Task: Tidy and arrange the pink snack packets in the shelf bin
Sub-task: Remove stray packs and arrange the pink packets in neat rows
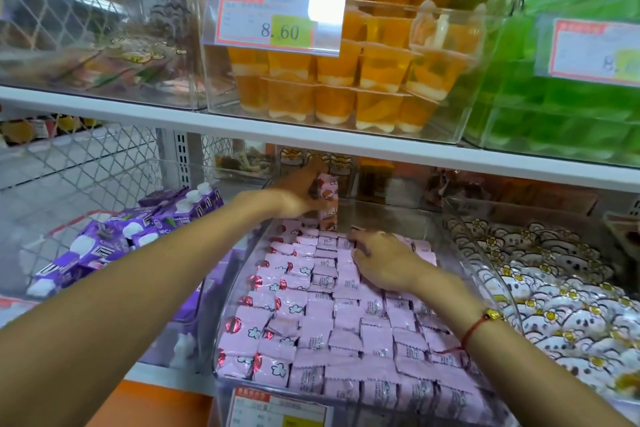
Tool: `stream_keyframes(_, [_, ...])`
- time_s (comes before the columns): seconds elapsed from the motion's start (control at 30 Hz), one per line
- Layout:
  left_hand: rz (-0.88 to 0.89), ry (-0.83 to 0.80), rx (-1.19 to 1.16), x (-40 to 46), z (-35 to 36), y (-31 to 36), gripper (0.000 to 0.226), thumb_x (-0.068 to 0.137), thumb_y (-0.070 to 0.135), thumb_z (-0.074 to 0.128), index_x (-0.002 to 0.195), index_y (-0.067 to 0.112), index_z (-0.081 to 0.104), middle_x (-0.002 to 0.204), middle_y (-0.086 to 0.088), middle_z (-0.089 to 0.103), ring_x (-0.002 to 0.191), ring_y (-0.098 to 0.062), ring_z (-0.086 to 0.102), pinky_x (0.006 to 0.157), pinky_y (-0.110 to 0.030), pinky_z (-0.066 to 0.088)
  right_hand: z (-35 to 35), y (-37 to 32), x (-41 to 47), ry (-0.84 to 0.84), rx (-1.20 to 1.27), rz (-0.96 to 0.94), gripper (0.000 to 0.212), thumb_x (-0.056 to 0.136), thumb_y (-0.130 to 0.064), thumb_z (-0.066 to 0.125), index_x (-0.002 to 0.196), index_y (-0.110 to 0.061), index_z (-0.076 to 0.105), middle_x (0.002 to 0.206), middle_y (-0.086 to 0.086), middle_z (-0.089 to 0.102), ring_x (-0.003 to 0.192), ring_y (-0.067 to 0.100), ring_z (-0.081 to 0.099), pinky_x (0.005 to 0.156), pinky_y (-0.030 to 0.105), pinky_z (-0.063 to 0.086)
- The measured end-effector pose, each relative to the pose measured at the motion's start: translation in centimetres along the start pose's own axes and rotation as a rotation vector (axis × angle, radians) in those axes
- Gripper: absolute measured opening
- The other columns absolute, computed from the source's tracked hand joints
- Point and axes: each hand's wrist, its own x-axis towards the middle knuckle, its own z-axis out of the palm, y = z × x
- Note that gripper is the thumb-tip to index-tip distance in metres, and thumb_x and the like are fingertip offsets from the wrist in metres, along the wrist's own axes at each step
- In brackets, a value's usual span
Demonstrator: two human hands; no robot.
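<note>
While my left hand (301, 196) grips a small upright stack of pink snack packets (327, 199) at the back of the clear bin (349, 402), my right hand (379, 262) lies flat and loose on the rows nearer me.

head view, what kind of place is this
Most likely a shop's snack aisle: a price tag reading 8.60 on a clear bin of jelly cups, and a shelf bin of pink snack packets below.
</note>
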Motion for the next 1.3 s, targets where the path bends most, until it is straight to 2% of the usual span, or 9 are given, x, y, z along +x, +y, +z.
stream_keyframes(0.07, [-0.002,-0.043,0.045,0.0,0.0,0.0,0.069,0.086,0.034,0.067,0.141,0.021,0.028,0.132,-0.004,0.051,0.102,-0.023,0.058,0.081,-0.029,0.052,0.1,0.1,0.0,0.008,-0.032,-0.009,0.041,0.097,-0.023,0.036,0.137,-0.017,0.044,0.134,0.015,0.052,0.122,0.033,0.047,0.098,0.038,0.042])
stream_keyframes(0.23, [0.048,-0.128,0.295,0.2,1.2,-0.5,0.013,0.087,0.032,0.065,0.095,0.021,0.061,0.105,0.001,0.063,0.082,-0.015,0.057,0.069,-0.024,0.043,0.2,0.2,-0.1,-0.002,-0.1,-0.028,0.042,0.099,-0.026,0.032,0.139,-0.016,0.041,0.142,0.014,0.044,0.128,0.034,0.041,0.104,0.042,0.038])
stream_keyframes(0.43, [0.099,-0.139,0.278,-0.3,1.4,-0.7,0.02,0.092,0.026,0.059,0.112,0.028,0.062,0.109,0.005,0.065,0.071,-0.005,0.059,0.062,-0.016,0.043,0.2,-0.1,-0.5,0.02,-0.125,-0.03,0.041,0.1,-0.026,0.033,0.137,-0.013,0.043,0.138,0.015,0.047,0.124,0.034,0.044,0.102,0.042,0.04])
stream_keyframes(0.6, [0.106,-0.337,0.417,-0.3,1.7,-0.7,0.035,0.101,0.021,0.038,0.131,0.029,0.055,0.131,0.003,0.059,0.104,-0.021,0.061,0.094,-0.037,0.048,-0.2,-0.4,-1.0,0.089,-0.09,-0.04,0.031,0.099,-0.024,0.036,0.123,-0.012,0.051,0.117,0.017,0.057,0.109,0.034,0.051,0.079,0.036,0.044])
stream_keyframes(0.67, [0.108,-0.307,0.416,-0.5,1.7,-0.3,0.034,0.101,0.021,0.039,0.129,0.029,0.055,0.123,0.001,0.063,0.097,-0.021,0.063,0.089,-0.036,0.051,-0.2,-0.7,-1.2,0.089,-0.101,-0.056,0.031,0.099,-0.029,0.036,0.121,-0.012,0.05,0.113,0.016,0.057,0.107,0.033,0.05,0.073,0.032,0.036])
stream_keyframes(0.77, [0.078,-0.184,0.252,-1.1,1.3,0.0,0.024,0.098,0.023,0.045,0.117,0.024,0.06,0.092,0.001,0.066,0.063,-0.015,0.059,0.054,-0.025,0.046,0.1,-0.9,-1.5,0.065,-0.19,-0.085,0.044,0.098,-0.043,0.034,0.132,-0.015,0.044,0.126,0.012,0.051,0.115,0.031,0.046,0.085,0.035,0.035])
stream_keyframes(0.93, [0.115,-0.287,0.28,-2.1,1.1,0.3,0.03,0.095,0.031,0.054,0.122,0.019,0.061,0.121,0.001,0.061,0.092,-0.01,0.051,0.081,-0.023,0.038,0.4,-0.8,-1.7,-0.055,-0.207,-0.101,0.058,0.098,-0.053,0.024,0.147,-0.022,0.029,0.155,0.004,0.027,0.14,0.028,0.026,0.113,0.045,0.023])
stream_keyframes(1.17, [0.093,-0.135,0.332,-1.8,1.9,0.8,0.024,0.091,0.03,0.061,0.112,0.021,0.068,0.116,0.003,0.065,0.086,-0.011,0.054,0.075,-0.024,0.043,-0.2,-0.1,-2.6,-0.205,-0.126,-0.078,0.061,0.096,-0.059,0.019,0.15,-0.03,0.016,0.159,-0.008,0.008,0.147,0.017,-0.003,0.119,0.042,0.005])
stream_keyframes(1.3, [0.034,-0.08,0.283,-1.6,1.5,1.1,0.018,0.09,0.027,0.062,0.102,0.017,0.073,0.103,0.0,0.071,0.08,-0.015,0.061,0.073,-0.03,0.05,-0.2,-0.1,-2.5,-0.211,-0.111,-0.073,0.061,0.096,-0.058,0.021,0.15,-0.03,0.015,0.159,-0.009,0.007,0.147,0.015,-0.003,0.119,0.041,0.005])
